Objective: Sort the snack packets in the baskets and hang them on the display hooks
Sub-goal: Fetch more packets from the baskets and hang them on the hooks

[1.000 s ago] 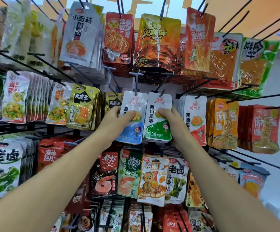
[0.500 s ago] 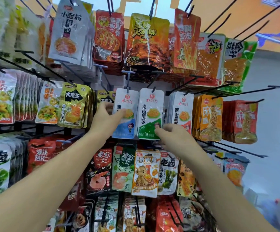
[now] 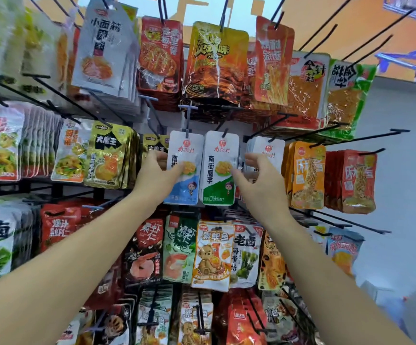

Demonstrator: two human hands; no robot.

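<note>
Your two bare forearms rise from the bottom corners and meet at the middle row of the rack. Take the green packet (image 3: 218, 170) as your mark. It hangs upright from its hook (image 3: 225, 132), long axis vertical, printed face toward you. It is white above with a red logo, and a diagonal green band fills its bottom end.

Your left hand (image 3: 156, 176) is just left of it, pinching the blue packet (image 3: 185, 188), with the thumb across the front and the fingers tucked behind its left edge. That packet has the same shape, white over blue. It is also near vertical, with its top on a tagged hook (image 3: 188, 119) and its lower end swung slightly left. Its right edge runs just beside the green packet's left edge, with barely a slit between them.

Your right hand (image 3: 260, 181) is just right of the green packet, fingers spread and loosely curved, holding nothing. The thumb tip reaches the packet's right edge, but blur hides whether it touches. The fingers sit in the narrow gap between the green packet and the white stack (image 3: 268, 151) to its right.

Further right hang orange noodle packets (image 3: 307, 178), whose long prongs (image 3: 366, 137) jut bare into open room. Directly below the green packet hangs a bear packet (image 3: 213, 255), and directly above it a yellow-orange packet (image 3: 215, 63). Far behind, up and right of it, is an orange wall (image 3: 351, 18).
</note>
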